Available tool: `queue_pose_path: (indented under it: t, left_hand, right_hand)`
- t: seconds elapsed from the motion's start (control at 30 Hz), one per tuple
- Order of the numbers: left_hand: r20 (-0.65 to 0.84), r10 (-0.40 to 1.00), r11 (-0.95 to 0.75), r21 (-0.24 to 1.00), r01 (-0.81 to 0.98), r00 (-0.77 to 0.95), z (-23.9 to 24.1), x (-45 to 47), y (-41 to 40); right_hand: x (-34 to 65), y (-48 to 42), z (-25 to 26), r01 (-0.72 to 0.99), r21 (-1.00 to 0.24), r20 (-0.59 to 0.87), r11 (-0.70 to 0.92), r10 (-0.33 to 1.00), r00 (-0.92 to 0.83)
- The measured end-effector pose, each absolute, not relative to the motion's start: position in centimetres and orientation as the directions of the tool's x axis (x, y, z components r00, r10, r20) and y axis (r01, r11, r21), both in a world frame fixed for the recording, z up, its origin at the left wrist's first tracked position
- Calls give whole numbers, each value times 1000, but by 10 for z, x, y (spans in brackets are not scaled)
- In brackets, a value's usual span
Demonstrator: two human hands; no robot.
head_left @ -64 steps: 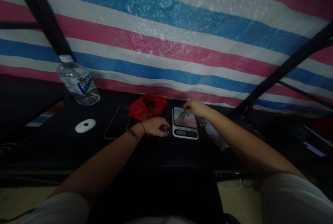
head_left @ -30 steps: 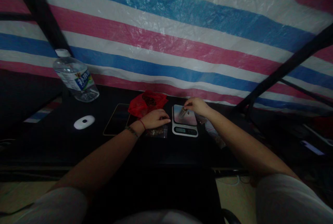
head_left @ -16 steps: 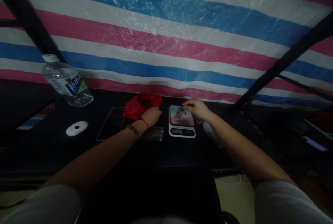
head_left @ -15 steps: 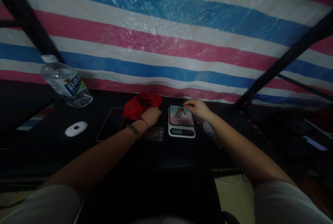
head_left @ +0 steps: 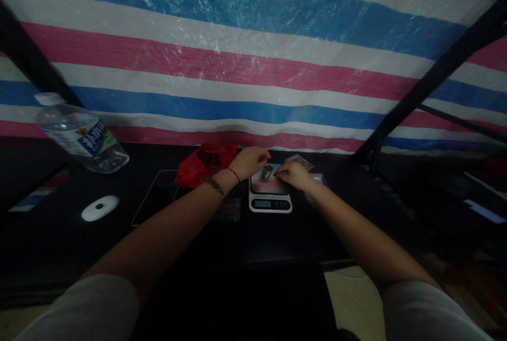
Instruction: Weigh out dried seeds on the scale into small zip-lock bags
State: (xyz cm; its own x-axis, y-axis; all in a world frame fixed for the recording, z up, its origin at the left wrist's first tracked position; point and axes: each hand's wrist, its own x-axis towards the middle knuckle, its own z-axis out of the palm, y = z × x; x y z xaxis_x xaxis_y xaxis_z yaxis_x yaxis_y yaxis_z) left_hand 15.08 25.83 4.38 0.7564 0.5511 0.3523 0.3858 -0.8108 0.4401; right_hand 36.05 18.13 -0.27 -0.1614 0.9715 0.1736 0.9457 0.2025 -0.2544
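A small white digital scale (head_left: 270, 202) sits on the dark table (head_left: 119, 225). On its platform stands a small clear bag (head_left: 268, 171) with brown bits inside. My left hand (head_left: 250, 162) is over the scale's far left corner, fingers curled toward the bag. My right hand (head_left: 290, 174) is at the bag's right side, its fingers pinched at the bag's edge. A red plastic bag (head_left: 202, 162) holding dark contents lies just left of my left hand. A filled small clear packet (head_left: 228, 209) lies flat under my left forearm.
A large water bottle (head_left: 81, 138) stands at the far left, a white oval device (head_left: 100, 208) in front of it. A dark tablet (head_left: 156, 198) lies left of the scale. More clear packets (head_left: 304, 164) lie behind my right hand. A striped tarp (head_left: 253, 56) forms the back wall.
My left hand left the packet on the table, passed the red bag and came to the small bag on the scale. My right hand stayed at that bag. The view shifted right.
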Motion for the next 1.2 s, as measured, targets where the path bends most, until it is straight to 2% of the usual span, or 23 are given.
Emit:
queue_pose_path:
  t: [0.27, 0.43, 0.6, 0.83, 0.9, 1.0, 1.1, 1.2]
  left_hand:
    - [330, 593, -784, 445, 433, 734, 25, 165, 258]
    - [341, 625, -762, 464, 452, 703, 19, 162, 256]
    - [335, 678, -705, 548, 450, 654, 17, 158, 254]
    - [355, 653, -707, 602, 371, 669, 18, 153, 249]
    - [377, 656, -711, 601, 366, 654, 20, 148, 249]
    - [395, 622, -740, 580, 342, 676, 23, 130, 249]
    - [332, 491, -800, 537, 266, 805, 23, 101, 246]
    - [249, 396, -835, 498, 234, 884, 17, 72, 241]
  right_hand:
    - [363, 180, 10, 910, -374, 340, 177, 939, -43]
    - [346, 184, 26, 900, -341, 382, 270, 915, -130]
    - [339, 190, 26, 905, -273, 365, 325, 906, -215]
    - [341, 188, 23, 862, -310, 387, 401, 881, -270]
    - [341, 185, 24, 848, -363, 419, 386, 881, -222]
    - [344, 184, 25, 801, -517, 473, 303, 881, -28]
    - [352, 188, 21, 695, -673, 487, 253, 859, 159]
    - [365, 195, 12, 597, -767, 506, 237, 795, 335]
